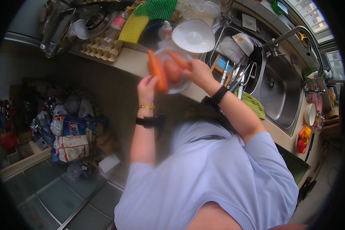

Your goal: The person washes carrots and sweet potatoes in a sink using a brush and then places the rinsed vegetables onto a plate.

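Note:
My left hand (147, 85) pinches a long orange carrot (157, 73) near its lower end, at the left side of a clear bowl (187, 84). The fingers of my right hand (200, 72) close around the thick end of a second carrot (174, 58), which slants over the bowl's far side. Between the two carrots a round reddish item (172, 71), perhaps a tomato, shows in the bowl. Motion blurs the bowl and what it holds. Just beyond it stands a white oval bowl (193, 36) on the counter.
Right of the bowl, a sink rack (254, 69) holds knives and dishes beside the steel sink basin (281, 95). A green cloth (250, 105) hangs at the edge. Egg cartons (99, 51) and a bottle (118, 20) crowd the left counter. Cut peppers (303, 139) lie far right.

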{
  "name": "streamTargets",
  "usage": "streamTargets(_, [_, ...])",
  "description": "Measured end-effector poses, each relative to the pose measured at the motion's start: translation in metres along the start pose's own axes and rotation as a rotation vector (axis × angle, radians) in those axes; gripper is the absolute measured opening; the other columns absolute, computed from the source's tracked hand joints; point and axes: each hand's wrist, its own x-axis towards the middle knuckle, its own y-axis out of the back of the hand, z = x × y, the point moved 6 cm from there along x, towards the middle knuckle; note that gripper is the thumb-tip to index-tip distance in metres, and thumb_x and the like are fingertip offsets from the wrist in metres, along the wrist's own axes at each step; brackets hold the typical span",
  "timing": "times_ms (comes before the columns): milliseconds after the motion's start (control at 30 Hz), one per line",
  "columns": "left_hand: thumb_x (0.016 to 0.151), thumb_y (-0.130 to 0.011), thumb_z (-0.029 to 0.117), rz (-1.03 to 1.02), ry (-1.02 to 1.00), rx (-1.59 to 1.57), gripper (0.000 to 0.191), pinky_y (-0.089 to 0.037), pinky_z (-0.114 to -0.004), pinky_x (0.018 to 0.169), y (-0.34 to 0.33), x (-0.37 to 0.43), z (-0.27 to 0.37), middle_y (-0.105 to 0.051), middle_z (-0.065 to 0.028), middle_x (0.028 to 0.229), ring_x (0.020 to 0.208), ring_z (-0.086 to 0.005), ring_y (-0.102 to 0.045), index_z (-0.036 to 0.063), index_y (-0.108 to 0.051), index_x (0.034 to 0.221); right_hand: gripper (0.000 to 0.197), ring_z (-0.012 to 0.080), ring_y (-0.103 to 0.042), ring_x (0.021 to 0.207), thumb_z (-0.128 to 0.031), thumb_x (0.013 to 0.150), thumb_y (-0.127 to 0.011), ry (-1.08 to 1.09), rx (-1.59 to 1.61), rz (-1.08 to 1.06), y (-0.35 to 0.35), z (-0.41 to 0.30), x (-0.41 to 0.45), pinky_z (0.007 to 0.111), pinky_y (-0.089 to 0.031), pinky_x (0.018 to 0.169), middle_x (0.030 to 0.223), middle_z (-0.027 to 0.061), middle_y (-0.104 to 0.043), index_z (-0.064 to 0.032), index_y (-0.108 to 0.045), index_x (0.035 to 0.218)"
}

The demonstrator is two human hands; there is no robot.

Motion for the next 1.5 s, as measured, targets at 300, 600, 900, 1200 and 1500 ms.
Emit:
streamTargets(300, [0.082,-0.065,0.013,-0.032,0.015,0.012,0.032,-0.047,-0.026,0.079,-0.011,-0.004,0.005,-0.064,-0.0121,0.099,0.088,-0.0146,-0.06,-0.0088,-0.058,0.105,0.032,0.031,-0.061,0.081,-0.023,0.072,-0.064,-0.031,0.153,0.075,0.029,0.011,-0.008,0.037,-0.047,0.074,0.085,0.0182,-0.063,0.0023,-0.061,0.092])
streamTargets(600, [0.085,-0.061,0.013,0.001,-0.039,-0.293,0.032,-0.046,-0.025,0.079,-0.021,-0.012,0.014,-0.063,-0.0098,0.1,0.088,-0.0138,-0.059,-0.0076,-0.056,0.109,0.039,0.0116,-0.057,0.089,-0.023,0.083,-0.06,-0.233,0.901,-0.172,0.01,0.009,-0.006,0.026,-0.045,0.08,0.099,0.0048,-0.061,0.0014,-0.054,0.112])
streamTargets(900, [0.086,-0.059,0.015,-0.071,-0.087,-0.296,0.033,-0.044,-0.024,0.077,-0.036,-0.007,0.017,-0.062,-0.0072,0.1,0.087,-0.0118,-0.057,-0.0066,-0.056,0.11,0.035,0.0106,-0.052,0.093,-0.024,0.091,-0.051,-0.221,1.045,-0.247,-0.001,0.025,-0.009,0.025,-0.041,0.084,0.104,0.0034,-0.057,-0.0005,-0.049,0.117])
streamTargets(1200, [0.088,-0.057,0.016,-0.115,-0.136,-0.367,0.033,-0.044,-0.024,0.08,-0.053,-0.009,0.022,-0.061,-0.0069,0.102,0.089,-0.0115,-0.056,-0.0059,-0.054,0.112,0.031,0.0114,-0.048,0.085,-0.025,0.094,-0.045,-0.145,1.095,-0.061,0.004,0.019,-0.016,0.025,-0.04,0.081,0.098,0.0059,-0.053,0.0011,-0.047,0.11])
streamTargets(1500, [0.088,-0.054,0.014,-0.164,-0.018,-0.628,0.034,-0.047,-0.029,0.082,-0.052,-0.011,0.024,-0.057,-0.0097,0.108,0.095,-0.0163,-0.057,-0.0057,-0.049,0.116,0.042,0.0159,-0.055,0.087,-0.01,0.075,-0.064,-0.191,0.963,0.071,0.009,0.034,-0.007,0.027,-0.043,0.079,0.097,0.0087,-0.054,0.0012,-0.043,0.109])
